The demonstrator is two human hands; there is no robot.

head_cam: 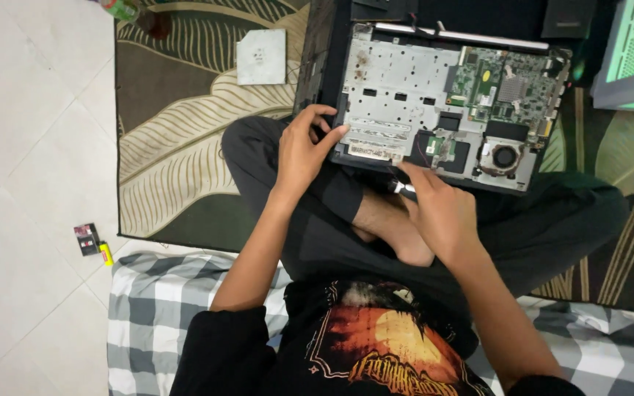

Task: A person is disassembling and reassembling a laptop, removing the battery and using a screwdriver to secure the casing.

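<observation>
Laptop (434,95) cover removed, board exposed; left hand (304,150) gripping near-left chassis edge, right hand (438,209) closed on small tool (403,188) at near edge; internals still mounted.

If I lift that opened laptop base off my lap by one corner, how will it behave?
The laptop base looks rigid, with a metal plate, so it probably won't flop. With the circuit board and fan exposed, it is likely fragile there. It overhangs the knee, steadied by the left hand, so it may tip.

- Left hand (304,150) reaches forward, fingers spread and curled, thumb extended.
- Right hand (438,209) lies lower, fingers pinched together, forearm angled inward.
</observation>
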